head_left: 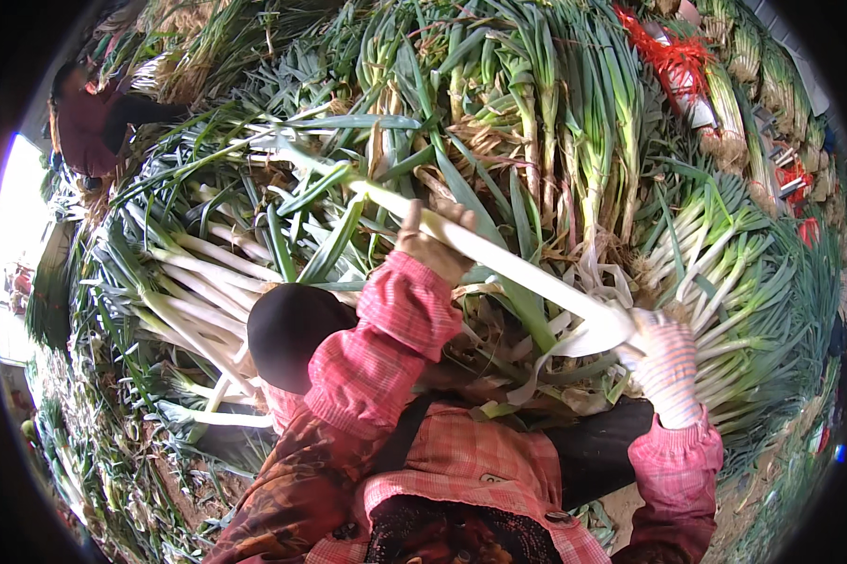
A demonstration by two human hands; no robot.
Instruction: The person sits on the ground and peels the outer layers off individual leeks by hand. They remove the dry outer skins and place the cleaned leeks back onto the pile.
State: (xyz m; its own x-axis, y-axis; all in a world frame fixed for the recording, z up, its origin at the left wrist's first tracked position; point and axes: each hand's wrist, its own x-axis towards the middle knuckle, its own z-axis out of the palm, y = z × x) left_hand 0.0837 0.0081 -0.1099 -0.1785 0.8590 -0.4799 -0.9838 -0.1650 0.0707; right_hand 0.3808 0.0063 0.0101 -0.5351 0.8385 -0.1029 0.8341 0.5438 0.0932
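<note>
A long leek or large green onion lies slantwise before me, its leaves at the upper left and its white end at the lower right. My left hand is closed round the upper part of its pale stalk. My right hand, in a striped knit glove, grips the white lower end, where a loose strip of outer skin hangs down. Whether that hand also holds a tool cannot be seen. Peeled white stalks lie in a pile on the left, beside my dark-clad knee.
Upright leafy stalks stand in front, with dry skins at their feet. Another fanned pile lies on the right. Red ties lie at the upper right. A person is at the upper left. Leaf scraps cover ground at the lower left.
</note>
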